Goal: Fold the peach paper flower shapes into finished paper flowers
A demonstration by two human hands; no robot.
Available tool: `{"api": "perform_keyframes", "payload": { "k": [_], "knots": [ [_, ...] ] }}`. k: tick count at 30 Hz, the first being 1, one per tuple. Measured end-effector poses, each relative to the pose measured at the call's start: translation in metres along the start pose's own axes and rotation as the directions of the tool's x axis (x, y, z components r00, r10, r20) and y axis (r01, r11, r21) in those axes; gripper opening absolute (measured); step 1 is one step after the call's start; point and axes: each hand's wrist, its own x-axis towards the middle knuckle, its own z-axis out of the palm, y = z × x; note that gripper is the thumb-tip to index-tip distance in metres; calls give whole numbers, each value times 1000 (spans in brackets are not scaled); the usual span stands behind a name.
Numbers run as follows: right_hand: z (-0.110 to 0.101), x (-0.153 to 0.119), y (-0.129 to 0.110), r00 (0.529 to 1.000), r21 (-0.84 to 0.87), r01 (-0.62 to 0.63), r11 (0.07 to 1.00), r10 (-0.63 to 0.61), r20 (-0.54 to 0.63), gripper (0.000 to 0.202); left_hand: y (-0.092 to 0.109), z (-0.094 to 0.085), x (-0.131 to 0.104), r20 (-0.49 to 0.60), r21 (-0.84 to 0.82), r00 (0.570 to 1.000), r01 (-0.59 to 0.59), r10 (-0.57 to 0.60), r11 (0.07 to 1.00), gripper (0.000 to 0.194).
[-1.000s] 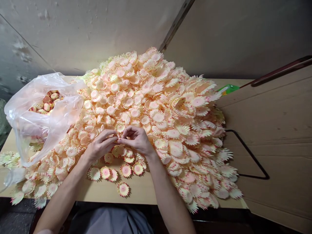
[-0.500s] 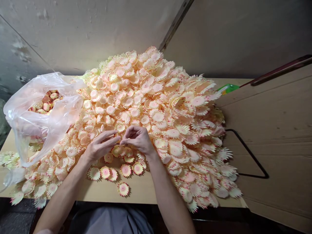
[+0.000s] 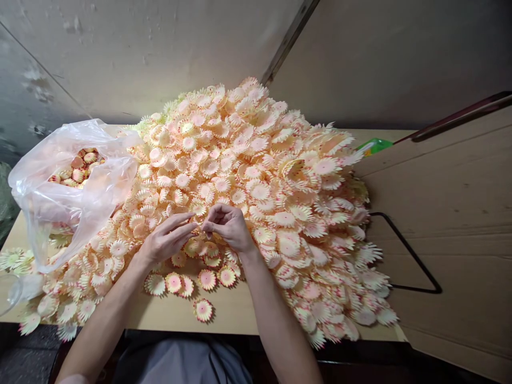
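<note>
Evidently the work sits near the centre of the frame, where a person's two bare hands meet in front of a big heap of thin, round, cream-and-pink flower pieces with fringed edges. The left hand reaches in with its fingers lightly bent, their tips just beside those of the other hand. The right hand has its thumb and forefinger drawn close together; from where I stand I cannot tell whether either hand grips anything.

Below the hands, toward the lower middle, several loose yellow-rimmed pink flower discs lie on the pale wooden tabletop, one of them apart from the others and nearer the front edge. The heap spreads over much of the table, down to the lower right and lower left.

At left, a crumpled translucent plastic bag gapes open, showing small, tightly curled red-and-yellow pieces. Over on the right side stand a brown cardboard sheet, a bent black rod and, higher up, a bright green packet.
</note>
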Motion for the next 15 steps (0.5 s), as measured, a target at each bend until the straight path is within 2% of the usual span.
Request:
{"api": "perform_keyframes", "payload": {
  "k": [5,11,15],
  "knots": [
    [-1,1,2,1000,11,16,1000,-16,12,41,1,1,2,19,-11,997,78,-78,997,34],
    [-1,1,3,997,-6,39,999,-39,70,29,5,-6,8,78,-62,984,162,-157,985,18],
    [3,1,5,994,-13,53,999,-51,97,24,6,-6,9,9,-54,976,220,-219,974,11]
  ]
}}
